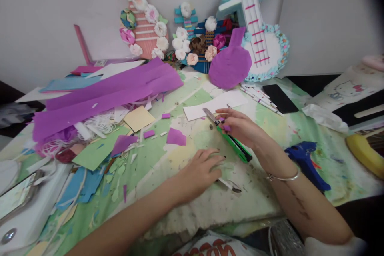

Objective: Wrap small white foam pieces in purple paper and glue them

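Observation:
My right hand (238, 126) is closed on a green utility knife (235, 146). Its blade is out and points up and left, towards a white paper strip (199, 111). Small bits of purple show at these fingers; I cannot tell whether they are held. Lower and to the left, my left hand (201, 174) hovers over or rests on the table, fingers loosely bent and apart, with nothing in them. A slim pale piece with a dark, shiny end (232, 186) lies beside it, partly hidden. Near both hands is a purple paper scrap (176, 137).
Purple sheets (114, 82) and coloured scraps cover the left side. Decorated guitar shapes (261, 44) lean on the wall with a purple cutout (230, 66). To the right are a black phone (280, 98), a blue glue gun (309, 164), a yellow tape roll (364, 154) and a cup (351, 86).

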The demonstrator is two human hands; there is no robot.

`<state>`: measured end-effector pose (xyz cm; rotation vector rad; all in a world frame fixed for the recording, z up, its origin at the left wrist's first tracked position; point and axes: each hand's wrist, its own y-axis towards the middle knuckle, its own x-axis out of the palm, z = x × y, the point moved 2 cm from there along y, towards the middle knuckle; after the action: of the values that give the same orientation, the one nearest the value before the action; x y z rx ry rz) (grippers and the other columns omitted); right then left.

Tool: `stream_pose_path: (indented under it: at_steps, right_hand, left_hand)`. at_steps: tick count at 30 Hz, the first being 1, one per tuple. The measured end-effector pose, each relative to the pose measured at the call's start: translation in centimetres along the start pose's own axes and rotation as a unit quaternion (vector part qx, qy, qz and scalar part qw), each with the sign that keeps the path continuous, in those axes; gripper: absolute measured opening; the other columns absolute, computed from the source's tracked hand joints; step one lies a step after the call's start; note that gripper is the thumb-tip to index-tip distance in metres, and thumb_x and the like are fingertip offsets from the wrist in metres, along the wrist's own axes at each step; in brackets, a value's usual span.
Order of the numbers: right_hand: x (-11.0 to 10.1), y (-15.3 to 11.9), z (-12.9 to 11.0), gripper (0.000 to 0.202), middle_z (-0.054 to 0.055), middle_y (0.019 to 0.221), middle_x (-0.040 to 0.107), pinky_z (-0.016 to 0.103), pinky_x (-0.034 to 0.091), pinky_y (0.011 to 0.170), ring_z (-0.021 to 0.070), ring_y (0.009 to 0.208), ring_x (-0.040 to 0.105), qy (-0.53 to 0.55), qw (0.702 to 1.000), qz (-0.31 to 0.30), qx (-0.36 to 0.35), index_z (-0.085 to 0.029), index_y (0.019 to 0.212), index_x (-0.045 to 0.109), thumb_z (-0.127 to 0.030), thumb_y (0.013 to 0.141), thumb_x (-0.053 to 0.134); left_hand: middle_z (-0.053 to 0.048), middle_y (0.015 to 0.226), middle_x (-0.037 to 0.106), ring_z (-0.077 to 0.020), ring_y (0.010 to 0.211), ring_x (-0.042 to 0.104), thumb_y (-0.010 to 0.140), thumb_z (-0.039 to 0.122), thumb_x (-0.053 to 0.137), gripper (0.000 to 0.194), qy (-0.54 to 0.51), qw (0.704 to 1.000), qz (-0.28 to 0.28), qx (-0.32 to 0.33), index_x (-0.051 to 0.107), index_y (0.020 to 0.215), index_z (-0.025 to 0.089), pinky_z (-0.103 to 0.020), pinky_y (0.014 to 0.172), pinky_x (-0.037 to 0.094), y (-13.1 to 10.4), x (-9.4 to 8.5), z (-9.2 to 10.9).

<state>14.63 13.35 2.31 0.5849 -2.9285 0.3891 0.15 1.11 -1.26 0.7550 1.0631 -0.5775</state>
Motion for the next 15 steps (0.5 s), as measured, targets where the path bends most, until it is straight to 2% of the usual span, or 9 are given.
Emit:
stream_pose_path:
  at_steps: [2, 4, 6, 9, 12, 15]
  right_hand:
    - [0.7, -0.4, 0.2, 0.040, 0.005, 0.101, 0.061, 0.023, 0.044, 0.057, 0.0101, 0.069, 0.055, 0.020, 0.997, -0.070, 0.008, -0.018, 0.099, 0.063, -0.012, 0.059, 0.062]
    - [1.3, -0.7, 0.5, 0.041, 0.005, 0.106, 0.061, 0.024, 0.047, 0.064, 0.0116, 0.076, 0.058, 0.009, 0.993, -0.115, 0.003, -0.019, 0.100, 0.064, -0.012, 0.061, 0.067]
    - [1.9, -0.8, 0.9, 0.039, 0.005, 0.108, 0.061, 0.027, 0.050, 0.074, 0.0122, 0.078, 0.061, -0.008, 0.991, -0.135, -0.024, -0.021, 0.103, 0.065, -0.015, 0.065, 0.069]
    - [2.5, -0.9, 1.4, 0.033, 0.005, 0.112, 0.061, 0.032, 0.050, 0.084, 0.0140, 0.085, 0.062, -0.038, 0.986, -0.139, -0.090, -0.022, 0.107, 0.063, -0.020, 0.074, 0.067]
    - [2.9, -1.0, 1.7, 0.044, 0.005, 0.113, 0.060, 0.031, 0.053, 0.080, 0.0156, 0.093, 0.061, -0.061, 0.981, -0.143, -0.116, -0.026, 0.117, 0.058, -0.019, 0.074, 0.067]
    - [3.3, -1.0, 2.1, 0.052, 0.002, 0.105, 0.060, 0.026, 0.054, 0.065, 0.0108, 0.072, 0.063, -0.077, 0.983, -0.143, -0.090, -0.029, 0.116, 0.056, -0.015, 0.068, 0.071]
  left_hand:
    - [-0.013, 0.118, 0.063, -0.0271, 0.119, 0.049, 0.090, 0.015, 0.046, 0.017, -0.053, 0.997, 0.055, -0.026, 0.063, 0.093, 0.017, -0.045, 0.095, 0.044, -0.4, -0.6, -0.8]
    - [-0.011, 0.104, 0.068, -0.0208, 0.101, 0.060, 0.091, 0.016, 0.046, 0.019, -0.114, 0.984, 0.116, -0.076, 0.064, 0.096, 0.017, -0.037, 0.087, 0.049, -1.1, -1.3, -2.0]
    - [-0.009, 0.099, 0.069, -0.0161, 0.090, 0.064, 0.091, 0.015, 0.044, 0.025, -0.152, 0.965, 0.173, -0.128, 0.066, 0.101, 0.020, -0.030, 0.079, 0.052, -1.9, -2.1, -3.3]
    - [-0.007, 0.104, 0.069, -0.0158, 0.088, 0.066, 0.090, 0.015, 0.047, 0.029, -0.155, 0.945, 0.234, -0.167, 0.070, 0.104, 0.026, -0.028, 0.074, 0.053, -3.0, -3.0, -5.2]
    - [-0.006, 0.108, 0.071, -0.0188, 0.092, 0.067, 0.087, 0.015, 0.052, 0.032, -0.169, 0.928, 0.260, -0.207, 0.071, 0.105, 0.031, -0.032, 0.078, 0.054, -3.7, -3.2, -6.4]
    - [-0.003, 0.104, 0.073, -0.0198, 0.088, 0.069, 0.082, 0.011, 0.055, 0.036, -0.226, 0.909, 0.254, -0.240, 0.071, 0.106, 0.033, -0.035, 0.081, 0.055, -3.9, -3.2, -6.8]
